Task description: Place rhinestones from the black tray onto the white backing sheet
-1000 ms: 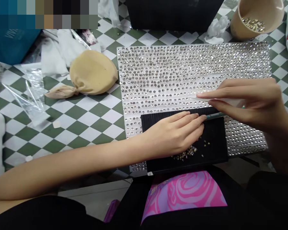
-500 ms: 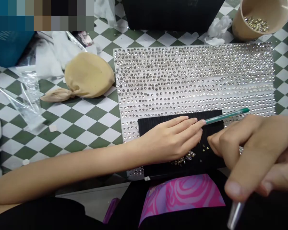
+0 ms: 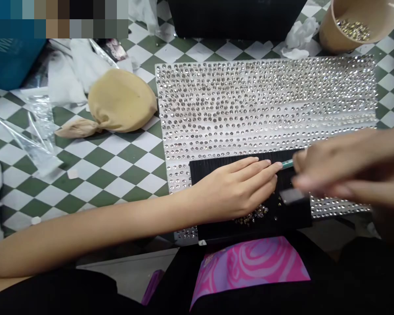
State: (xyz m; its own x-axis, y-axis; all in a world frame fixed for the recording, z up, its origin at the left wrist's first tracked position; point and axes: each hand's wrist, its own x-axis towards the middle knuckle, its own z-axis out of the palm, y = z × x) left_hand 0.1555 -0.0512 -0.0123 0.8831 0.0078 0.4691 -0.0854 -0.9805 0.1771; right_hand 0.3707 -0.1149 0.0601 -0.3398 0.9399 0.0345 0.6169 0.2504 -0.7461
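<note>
Head view: work looks partway, judging by the stones. White sheet (image 3: 190,140) lies on the checked surface (image 3: 128,154) under & beyond the black tray (image 3: 293,214), its visible part set w/ rows of shiny stones; far side is packed tight, near side has wider white gaps btwn rows, so if those gaps count as unfilled, some is left there. Can't tell what's under the tray. Loose stones (image 3: 254,215) sit in a small heap on the tray just beside the L hand (image 3: 239,186), w/ a few strays to the right, so that batch isn't used up; cup (image 3: 330,41) at far right also holds plenty, so supply's far from done. L hand lies palm-down across the tray, fingers stretched & close together; a green stick (image 3: 286,164) runs from its fingertips toward the R hand (image 3: 336,168), but can't tell if the L fingers grip it. R hand is over the tray's right end, blurred, fingers closed around a pale flat tool (image 3: 293,196) pointing left above the tray; can't see any stone on its tip. Tan pouch (image 3: 124,100), knotted, is left of the sheet, near its edge; contents hidden, so no idea if it's part of what's left.
</note>
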